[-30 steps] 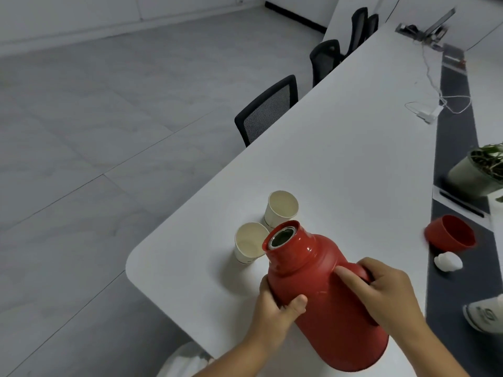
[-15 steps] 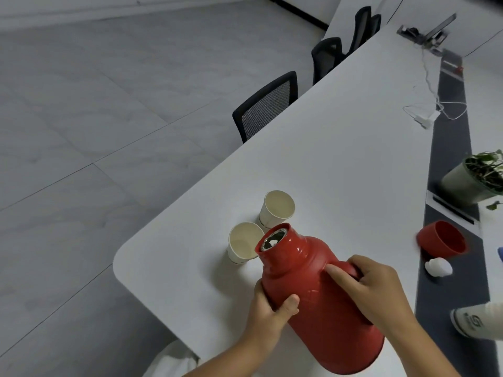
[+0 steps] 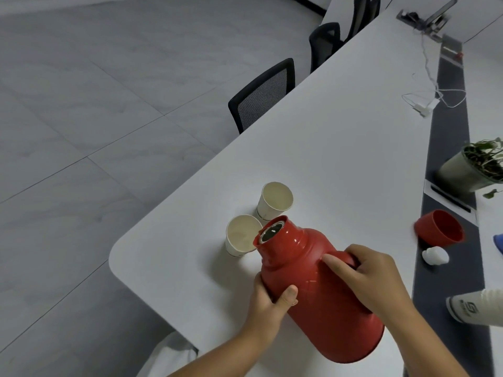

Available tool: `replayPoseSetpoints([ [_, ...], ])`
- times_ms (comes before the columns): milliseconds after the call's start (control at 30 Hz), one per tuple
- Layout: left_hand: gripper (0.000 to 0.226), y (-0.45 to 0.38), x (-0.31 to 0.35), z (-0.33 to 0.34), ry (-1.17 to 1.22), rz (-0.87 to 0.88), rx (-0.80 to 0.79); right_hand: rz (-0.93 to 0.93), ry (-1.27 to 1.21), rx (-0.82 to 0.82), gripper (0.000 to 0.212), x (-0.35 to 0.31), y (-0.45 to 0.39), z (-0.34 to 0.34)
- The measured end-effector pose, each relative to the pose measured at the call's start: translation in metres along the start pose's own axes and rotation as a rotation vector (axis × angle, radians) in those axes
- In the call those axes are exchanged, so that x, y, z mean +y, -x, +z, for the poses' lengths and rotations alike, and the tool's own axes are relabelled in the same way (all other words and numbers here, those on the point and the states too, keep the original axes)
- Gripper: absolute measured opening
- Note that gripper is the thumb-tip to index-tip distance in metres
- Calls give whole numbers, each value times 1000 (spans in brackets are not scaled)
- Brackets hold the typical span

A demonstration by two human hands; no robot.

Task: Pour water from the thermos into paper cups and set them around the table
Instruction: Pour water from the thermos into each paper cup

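Head view: stylised "S" logo on white sleeve of cups (image 3: 473, 308).

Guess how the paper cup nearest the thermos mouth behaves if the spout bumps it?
The near paper cup likely tips or slides easily: it looks thin-walled, narrow at the base, and I can't tell if it holds water yet. The thermos mouth overlaps its rim in view, so contact seems plausible. It would probably crush if gripped hard. The far cup stands close beside it and might get knocked too.
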State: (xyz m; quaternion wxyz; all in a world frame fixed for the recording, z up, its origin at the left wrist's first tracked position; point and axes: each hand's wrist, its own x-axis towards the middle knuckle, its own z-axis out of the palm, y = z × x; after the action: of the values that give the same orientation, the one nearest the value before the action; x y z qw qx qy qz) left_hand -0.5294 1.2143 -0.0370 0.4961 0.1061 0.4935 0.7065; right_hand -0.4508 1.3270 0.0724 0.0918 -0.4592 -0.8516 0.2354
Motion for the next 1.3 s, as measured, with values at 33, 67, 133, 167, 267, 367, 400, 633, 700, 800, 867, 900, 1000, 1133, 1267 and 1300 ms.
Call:
replayPoseSetpoints([
  [33, 74, 0, -1, 0, -9, -1, 3, -1, 6, -3, 48, 0, 0, 0],
  [67, 71, 0, -1, -1, -19, -3, 6, -2, 11, -6, 48, 0, 0, 0],
  [133, 51, 0, -2, -1, -27, -4, 6, -2, 12, -9, 47, -1, -1, 0],
  [167, 43, 0, -2, -1, -26, -3, 7, -1, 10, -8, 47, -1, -1, 0],
  [267, 38, 0, -3, -2, -24, 5, 9, -2, 11, -10, 47, -2, -2, 0],
  [367, 44, -1, -3, -2, -28, 12, 10, -10, 16, -10, 45, -1, -2, 1],
  [400, 48, -1, -4, -2, -34, 12, 12, -10, 17, -12, 45, -1, -2, 0],
  [633, 64, -1, -5, -1, -26, 20, 14, -26, 17, -27, 44, -1, -3, 1],
  [700, 66, -1, -5, -1, -25, 21, 14, -26, 21, -29, 45, -1, -3, 1],
  [800, 63, 0, -6, 0, -19, 27, 15, -25, 16, -19, 45, 0, -2, 1],
  [867, 62, 0, -5, 0, -15, 26, 13, -27, 15, -23, 46, -1, -2, 0],
  [900, 62, 0, -5, 0, -18, 27, 13, -27, 16, -28, 46, -1, -2, 0],
  [1000, 60, 0, -6, 0, -25, 25, 15, -30, 21, -32, 46, -1, -3, 1],
  [1133, 59, 0, -8, -1, -29, 25, 17, -27, 19, -39, 46, -1, -3, 1],
  [1267, 64, -1, -7, -1, -20, 36, 15, -25, 23, -41, 46, -1, -2, 0],
  [1300, 64, -1, -7, -1, -19, 37, 13, -25, 23, -39, 47, -1, -2, 0],
])
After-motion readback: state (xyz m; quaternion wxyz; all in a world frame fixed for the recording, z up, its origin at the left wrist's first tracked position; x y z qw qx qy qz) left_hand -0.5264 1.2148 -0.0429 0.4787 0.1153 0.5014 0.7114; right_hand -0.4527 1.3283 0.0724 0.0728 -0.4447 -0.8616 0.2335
